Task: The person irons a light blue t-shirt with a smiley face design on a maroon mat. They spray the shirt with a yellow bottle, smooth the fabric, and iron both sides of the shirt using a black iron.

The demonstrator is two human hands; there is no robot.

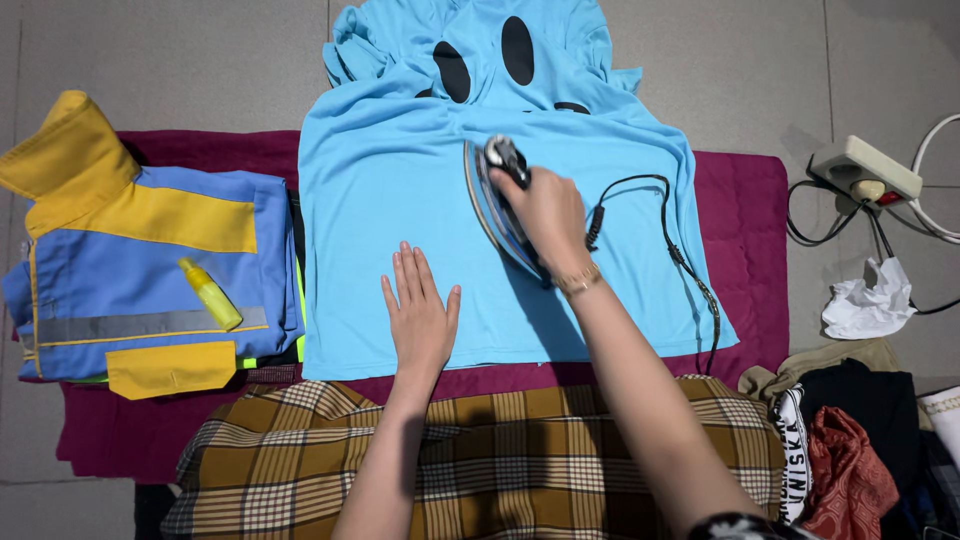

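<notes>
Your right hand is closed round the handle of the electric iron, which sits tilted on its edge on the light blue shirt, near the middle of the chest; the shirt lies spread over the maroon cloth on the floor, in front of your plaid-covered lap. Bring the soleplate flat before you press, I'd judge, and glide along the fabric, not across the folds bunched at the collar end. Mind the black cord trailing over the shirt's right side; keep it off the warm cloth. Your left hand lies palm down on the lower part of the shirt, fingers straight and only slightly apart, gripping nothing; keep it pressing the fabric taut, well clear of the iron. The folded blue and yellow workwear with the small yellow bottle on it sits to your left.
</notes>
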